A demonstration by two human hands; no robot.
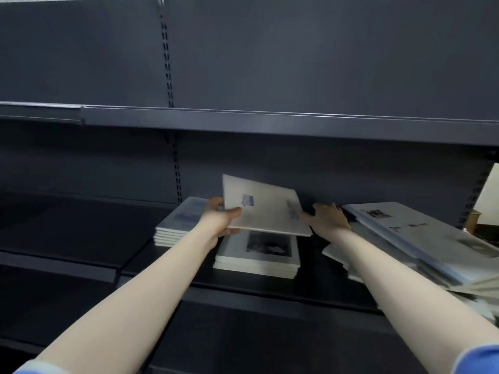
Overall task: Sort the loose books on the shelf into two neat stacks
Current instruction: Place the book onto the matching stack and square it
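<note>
On a dark grey metal shelf (81, 238), two neat stacks of white paperbacks (175, 228) (258, 256) are already formed. A pale, blue-printed book (264, 207) is gripped by the left hand (221, 220), tilted, long axis left to right. The right hand (328, 218) is laid open-fingered beside an unsorted heap (421, 244).

Two bare forearms, blue sleeve (478, 359) at right elbow, paler blue sleeve edge (40, 368) at left

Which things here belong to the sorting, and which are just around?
Job: book in left hand; left stack; middle stack; loose pile; left hand; right hand.
Just around: upper shelf; cardboard box.
</note>
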